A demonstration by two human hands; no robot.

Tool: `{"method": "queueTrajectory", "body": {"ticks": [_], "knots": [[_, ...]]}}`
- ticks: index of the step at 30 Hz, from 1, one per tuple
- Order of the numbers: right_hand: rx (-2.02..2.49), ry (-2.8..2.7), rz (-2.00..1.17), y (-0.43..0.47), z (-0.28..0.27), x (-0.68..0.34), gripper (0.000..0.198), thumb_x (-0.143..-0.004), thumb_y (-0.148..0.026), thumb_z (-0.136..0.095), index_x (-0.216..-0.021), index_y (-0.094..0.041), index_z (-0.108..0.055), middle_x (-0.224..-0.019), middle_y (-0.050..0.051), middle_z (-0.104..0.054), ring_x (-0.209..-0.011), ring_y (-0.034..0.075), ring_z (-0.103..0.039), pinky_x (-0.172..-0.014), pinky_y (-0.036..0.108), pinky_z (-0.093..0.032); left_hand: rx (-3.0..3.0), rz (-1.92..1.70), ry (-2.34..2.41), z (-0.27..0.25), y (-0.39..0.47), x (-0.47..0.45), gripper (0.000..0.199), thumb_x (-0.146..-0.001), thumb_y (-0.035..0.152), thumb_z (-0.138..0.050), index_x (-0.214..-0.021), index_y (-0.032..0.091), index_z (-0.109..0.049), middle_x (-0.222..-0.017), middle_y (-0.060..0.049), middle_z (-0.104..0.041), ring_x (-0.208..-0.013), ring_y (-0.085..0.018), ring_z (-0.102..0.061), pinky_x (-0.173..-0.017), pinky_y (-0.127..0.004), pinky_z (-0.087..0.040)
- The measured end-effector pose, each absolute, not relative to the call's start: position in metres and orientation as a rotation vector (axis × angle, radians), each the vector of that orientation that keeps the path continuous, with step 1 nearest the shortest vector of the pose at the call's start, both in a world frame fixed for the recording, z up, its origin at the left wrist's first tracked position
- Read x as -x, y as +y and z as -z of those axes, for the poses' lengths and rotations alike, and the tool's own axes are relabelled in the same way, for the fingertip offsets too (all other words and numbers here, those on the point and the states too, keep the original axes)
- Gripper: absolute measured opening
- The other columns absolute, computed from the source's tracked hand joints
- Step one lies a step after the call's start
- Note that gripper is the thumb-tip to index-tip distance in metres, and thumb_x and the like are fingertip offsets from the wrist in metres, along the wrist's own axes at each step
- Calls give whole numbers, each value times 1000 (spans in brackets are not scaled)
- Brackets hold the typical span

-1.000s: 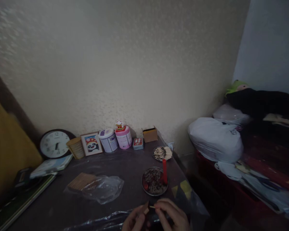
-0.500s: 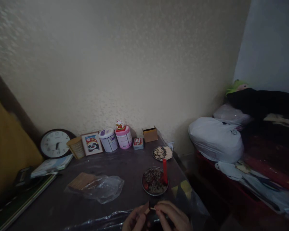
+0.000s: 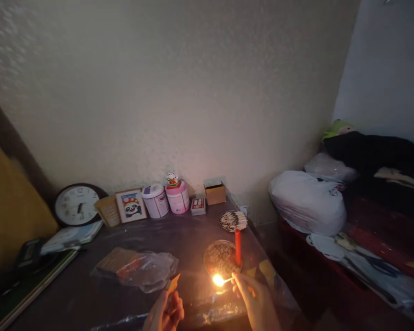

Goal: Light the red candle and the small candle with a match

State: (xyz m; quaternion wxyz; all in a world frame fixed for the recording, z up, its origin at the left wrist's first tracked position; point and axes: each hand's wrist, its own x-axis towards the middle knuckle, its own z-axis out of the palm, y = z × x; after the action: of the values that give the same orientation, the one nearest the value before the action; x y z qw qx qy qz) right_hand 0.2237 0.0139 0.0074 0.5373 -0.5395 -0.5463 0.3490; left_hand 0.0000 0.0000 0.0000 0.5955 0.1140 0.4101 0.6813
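Observation:
Between the fingertips of my right hand (image 3: 253,296) is a burning match (image 3: 227,280), its bright flame pointing left. My left hand (image 3: 165,312) is closed around a small flat piece with a striking edge, a matchbox striker (image 3: 173,284), lit orange by the flame. Just beyond the flame lies a round patterned plate (image 3: 219,253). A red candle (image 3: 238,248) stands upright at the plate's right side, unlit. Farther back, a second plate (image 3: 232,229) holds many matchsticks (image 3: 240,220).
A clear plastic bag (image 3: 152,271) with brown pieces lies left on the table (image 3: 189,239). Along the wall stand an open box (image 3: 215,194), a small tin (image 3: 198,206), two canisters, a panda picture (image 3: 131,206) and a clock (image 3: 77,205). A white bag (image 3: 307,202) sits right, beyond the table edge.
The match in my right hand has caught fire, lighting the table. My hands, close together before, have moved apart; the left went left with the striker, the right up and toward the candle.

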Motion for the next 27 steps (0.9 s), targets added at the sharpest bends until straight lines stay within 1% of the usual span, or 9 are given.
{"method": "queueTrajectory", "body": {"ticks": [4,6,12,19,21,24,26,27], "knots": [[1325,-1288,-794,20,-4,-228,37,-82,-48,-53,-64,-22,-69,-56,2,-64,-54,17,-59,-51,25,-49,-259,-1664,958,2,1,2,38,-41,41,-88,-65,17,-71,-58,-2,-69,-55,-15,-61,-46,-23,-48],[1366,-1268,-831,22,-4,-229,36,-82,-48,-52,-63,-22,-68,-55,2,-63,-53,18,-58,-50,27,-48,-257,-1703,965,4,3,3,39,-42,42,-87,-67,17,-70,-57,-1,-67,-53,-14,-60,-44,-22,-46],[1371,-1233,-897,25,-5,-232,35,-78,-50,-53,-69,-20,-68,-54,2,-62,-53,19,-57,-53,28,-47,-225,-1732,998,3,7,10,42,-37,44,-86,-58,16,-64,-52,-1,-64,-46,-14,-56,-40,-23,-44],[1381,-1265,-849,28,1,-233,34,-79,-47,-52,-64,-20,-65,-53,0,-56,-50,17,-54,-49,26,-42,-172,-1715,1013,2,7,8,42,-37,45,-86,-58,14,-64,-53,-1,-61,-46,-13,-54,-40,-24,-43],[1393,-1280,-848,28,2,-233,33,-80,-46,-50,-65,-20,-64,-53,0,-55,-50,16,-52,-48,26,-40,-167,-1707,1008,5,8,9,39,-44,43,-85,-63,15,-67,-55,-2,-62,-48,-13,-54,-42,-24,-44],[1403,-1304,-830,27,0,-234,33,-81,-44,-49,-65,-19,-64,-55,0,-56,-53,16,-52,-50,25,-40,-188,-1692,965,9,10,10,37,-59,42,-77,-84,16,-71,-57,-1,-60,-49,-13,-53,-43,-24,-43],[1414,-1316,-820,26,-1,-234,34,-81,-46,-50,-67,-18,-64,-56,0,-55,-54,16,-52,-52,25,-41,-184,-1680,951,11,11,11,39,-64,42,-73,-94,17,-70,-54,0,-58,-47,-13,-52,-41,-24,-41],[1425,-1324,-809,25,-2,-234,34,-81,-47,-50,-69,-18,-65,-56,0,-55,-55,16,-52,-52,25,-41,-177,-1676,951,11,11,12,39,-65,41,-72,-95,17,-69,-54,0,-57,-47,-14,-51,-41,-25,-41]]}}
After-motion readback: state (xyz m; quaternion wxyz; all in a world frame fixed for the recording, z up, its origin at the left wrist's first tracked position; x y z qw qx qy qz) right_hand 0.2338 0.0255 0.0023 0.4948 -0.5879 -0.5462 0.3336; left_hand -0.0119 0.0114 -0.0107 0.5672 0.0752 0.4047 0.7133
